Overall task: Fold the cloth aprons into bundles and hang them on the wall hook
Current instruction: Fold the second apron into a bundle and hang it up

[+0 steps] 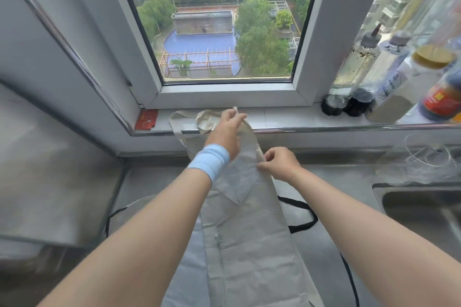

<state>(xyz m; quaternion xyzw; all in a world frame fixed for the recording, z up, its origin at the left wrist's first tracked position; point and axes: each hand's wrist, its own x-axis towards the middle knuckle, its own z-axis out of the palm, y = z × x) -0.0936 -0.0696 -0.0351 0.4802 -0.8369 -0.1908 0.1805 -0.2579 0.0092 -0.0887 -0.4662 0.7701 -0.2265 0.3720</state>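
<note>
A beige cloth apron point(249, 239) lies folded lengthwise into a long strip on the steel counter, its top end reaching up onto the window sill. My left hand point(228, 129), a light blue band on its wrist, grips the apron's top end and beige neck strap point(182, 117) at the sill. My right hand point(280, 163) pinches the strip's right edge a little lower. A second, pale grey apron point(187, 279) with black straps point(303, 217) lies flat underneath. No wall hook is in view.
Several sauce and oil bottles point(354, 70) stand on the sill point(299, 118) at the right. A red card point(146, 119) lies at the sill's left corner. A clear glass bowl point(424, 157) sits by the sink point(424, 209) on the right. A steel panel point(50, 182) rises on the left.
</note>
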